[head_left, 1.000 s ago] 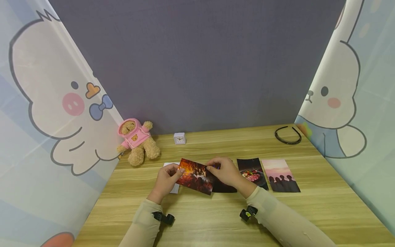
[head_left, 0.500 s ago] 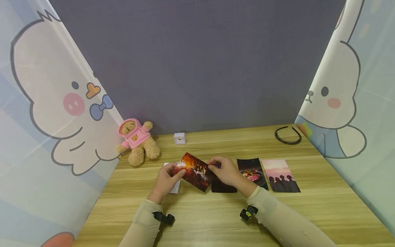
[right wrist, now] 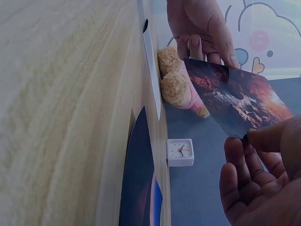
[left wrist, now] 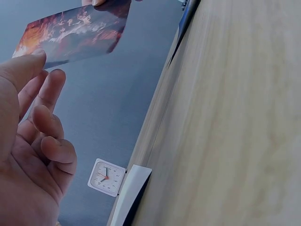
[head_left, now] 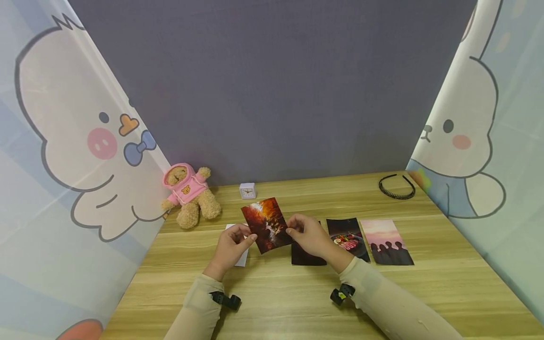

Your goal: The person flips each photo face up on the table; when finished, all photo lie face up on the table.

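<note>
Both hands hold a photo print [head_left: 267, 224] of fiery orange, red and dark tones above the table. My left hand [head_left: 227, 248] pinches its left edge, thumb on the printed face, as the left wrist view also shows. At the opposite side, my right hand [head_left: 312, 238] pinches the print's corner between thumb and fingers. Beneath the left hand lies a white card [head_left: 243, 259], partly hidden. A dark photo [head_left: 307, 256] lies partly covered by the right hand. To its right are a photo of a food dish [head_left: 348, 241] and one of silhouettes under a pink sky [head_left: 386, 241].
A teddy bear in a pink hoodie [head_left: 189, 191] sits at the back left of the wooden table [head_left: 272, 302]. Beside it stands a small white clock [head_left: 248, 191]. A black headband [head_left: 397, 194] lies at the back right. A grey partition [head_left: 272, 94] rises behind.
The fiery photo has turned clockwise between the hands, from lying sideways to nearly upright, and its top has risen. The hands have stayed almost in place.
</note>
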The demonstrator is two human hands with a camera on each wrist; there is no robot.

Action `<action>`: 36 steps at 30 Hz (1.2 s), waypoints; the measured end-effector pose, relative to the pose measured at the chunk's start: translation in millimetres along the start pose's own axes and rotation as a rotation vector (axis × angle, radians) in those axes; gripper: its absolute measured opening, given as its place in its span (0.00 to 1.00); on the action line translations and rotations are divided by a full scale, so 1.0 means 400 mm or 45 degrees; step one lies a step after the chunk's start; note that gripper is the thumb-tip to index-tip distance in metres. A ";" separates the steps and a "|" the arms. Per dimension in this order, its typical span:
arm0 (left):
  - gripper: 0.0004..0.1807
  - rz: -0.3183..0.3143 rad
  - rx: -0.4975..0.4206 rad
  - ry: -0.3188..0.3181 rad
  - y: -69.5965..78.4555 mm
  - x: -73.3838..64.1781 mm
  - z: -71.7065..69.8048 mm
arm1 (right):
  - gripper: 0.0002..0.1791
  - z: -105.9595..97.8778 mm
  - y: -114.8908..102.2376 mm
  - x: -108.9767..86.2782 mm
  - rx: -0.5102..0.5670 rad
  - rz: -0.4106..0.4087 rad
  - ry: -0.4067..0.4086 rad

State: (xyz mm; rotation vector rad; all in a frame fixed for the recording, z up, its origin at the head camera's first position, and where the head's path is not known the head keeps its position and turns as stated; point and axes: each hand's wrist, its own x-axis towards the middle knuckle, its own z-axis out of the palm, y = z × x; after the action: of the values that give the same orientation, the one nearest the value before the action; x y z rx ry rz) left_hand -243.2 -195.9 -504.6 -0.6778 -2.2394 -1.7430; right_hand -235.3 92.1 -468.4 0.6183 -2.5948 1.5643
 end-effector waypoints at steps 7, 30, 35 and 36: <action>0.04 -0.001 -0.018 -0.018 -0.003 -0.001 0.000 | 0.03 0.002 0.002 0.000 0.055 0.005 -0.019; 0.15 -0.036 -0.004 -0.008 0.004 0.003 -0.002 | 0.11 0.006 0.001 0.001 0.177 0.023 -0.066; 0.19 -0.025 -0.003 -0.012 -0.002 0.006 -0.004 | 0.15 0.007 0.007 0.000 0.190 0.023 -0.084; 0.19 -0.028 -0.002 -0.012 -0.002 0.005 -0.004 | 0.15 0.008 0.008 -0.001 0.200 0.027 -0.092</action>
State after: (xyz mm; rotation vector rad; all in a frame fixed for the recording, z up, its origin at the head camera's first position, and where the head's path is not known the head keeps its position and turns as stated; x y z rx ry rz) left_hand -245.7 -197.1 -503.9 -0.6658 -2.2607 -1.7555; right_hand -235.7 90.8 -472.7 0.6732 -2.5536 1.7989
